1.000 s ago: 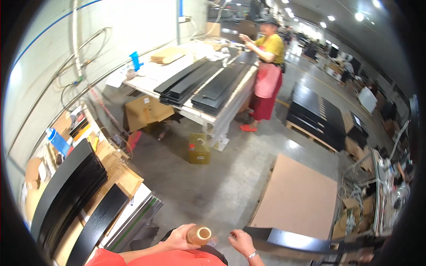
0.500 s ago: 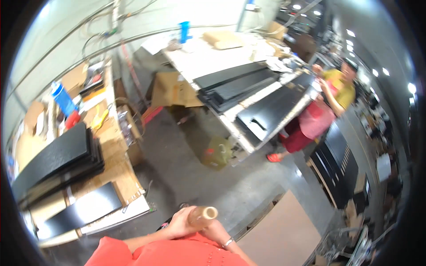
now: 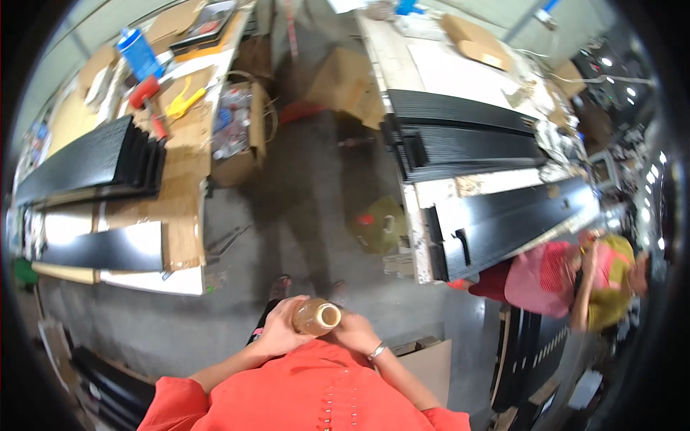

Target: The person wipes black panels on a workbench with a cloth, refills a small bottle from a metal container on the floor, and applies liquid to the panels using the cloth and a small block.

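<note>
In front of my chest, my left hand point(image 3: 280, 327) is wrapped round a see-through brownish bottle point(image 3: 313, 316). The bottle tilts up, and its pale round mouth shows uncapped. Close on the bottle's right is my right hand point(image 3: 356, 332), with a metal band on the wrist. Its fingers curl inward; their tips are hidden by the bottle, so what they hold cannot be made out.
The left bench bears stacked black boards point(image 3: 86, 161), a red-headed mallet point(image 3: 146, 93), a yellow tool point(image 3: 185, 100) and a blue bottle point(image 3: 139, 54). More black boards point(image 3: 467, 147) lie on the right table point(image 3: 424, 258). A co-worker point(image 3: 553, 276) stands beside it. A carton point(image 3: 241, 129) holds clear bottles.
The view has turned right, bringing the left bench and right table round in the picture. My right hand has shifted from under the bottle to its right side. The left still grips the bottle.
</note>
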Available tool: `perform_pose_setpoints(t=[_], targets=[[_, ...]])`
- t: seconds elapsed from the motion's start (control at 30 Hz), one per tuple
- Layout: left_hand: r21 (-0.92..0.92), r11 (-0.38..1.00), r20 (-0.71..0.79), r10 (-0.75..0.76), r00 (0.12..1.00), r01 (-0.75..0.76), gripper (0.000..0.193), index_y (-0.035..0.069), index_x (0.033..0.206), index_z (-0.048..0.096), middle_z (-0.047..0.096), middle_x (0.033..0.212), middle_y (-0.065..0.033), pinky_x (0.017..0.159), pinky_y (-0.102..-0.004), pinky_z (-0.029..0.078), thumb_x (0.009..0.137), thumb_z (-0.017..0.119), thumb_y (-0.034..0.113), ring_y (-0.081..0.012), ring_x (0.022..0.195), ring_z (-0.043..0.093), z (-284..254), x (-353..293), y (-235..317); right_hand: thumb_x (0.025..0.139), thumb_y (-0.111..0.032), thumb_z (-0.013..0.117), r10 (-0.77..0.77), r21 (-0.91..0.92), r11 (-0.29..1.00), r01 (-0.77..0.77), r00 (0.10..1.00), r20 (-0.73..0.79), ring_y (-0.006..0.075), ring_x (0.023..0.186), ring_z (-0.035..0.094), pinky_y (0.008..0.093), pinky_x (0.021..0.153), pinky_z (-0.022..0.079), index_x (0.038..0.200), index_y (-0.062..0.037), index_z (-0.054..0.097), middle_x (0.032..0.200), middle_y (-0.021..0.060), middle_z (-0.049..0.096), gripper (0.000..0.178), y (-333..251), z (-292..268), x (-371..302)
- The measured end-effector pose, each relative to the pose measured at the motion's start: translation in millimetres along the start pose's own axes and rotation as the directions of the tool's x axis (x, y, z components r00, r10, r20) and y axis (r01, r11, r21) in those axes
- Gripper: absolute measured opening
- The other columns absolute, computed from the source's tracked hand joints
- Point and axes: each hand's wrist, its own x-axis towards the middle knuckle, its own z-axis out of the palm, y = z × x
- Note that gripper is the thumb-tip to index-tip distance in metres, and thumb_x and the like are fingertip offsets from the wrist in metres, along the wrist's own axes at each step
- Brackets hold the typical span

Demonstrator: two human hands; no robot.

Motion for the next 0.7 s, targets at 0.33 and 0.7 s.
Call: perform_pose_setpoints(t=[0.33, 0.7], targets=[[-0.131, 0.963, -0.235, -0.262, 0.936, 0.237, 0.077, 0.007, 0.128, 0.055, 0.059, 0.125, -0.0122, 0.101, -0.041, 0.044, 0.06, 0.087, 0.02, -0.0328, 0.118, 0.053, 71, -8, -30, 0.083, -0.023, 0.062, -0.02, -0.21, 0.975, 0.066, 0.976, 0.215, 0.0397, 0.09, 0.063, 0.0472, 0.079, 0.051, 0.097, -0.0045, 0.066, 0.094, 0.0194, 0.068, 0.024, 89, -16, 60], [-0.437, 0.778, -0.276, -0.594, 0.755, 0.452, 0.077, 0.006, 0.127, 0.053, 0.063, 0.12, -0.0125, 0.098, -0.0363, 0.047, 0.059, 0.088, 0.016, -0.027, 0.112, 0.061, 70, 19, -154, 0.073, -0.024, 0.069, -0.044, -0.814, 0.58, 0.005, 0.999, -0.026, 0.0343, 0.114, 0.049, 0.0485, 0.108, 0.029, 0.094, -0.0036, 0.07, 0.104, 0.0149, 0.061, 0.03, 146, -70, 95]])
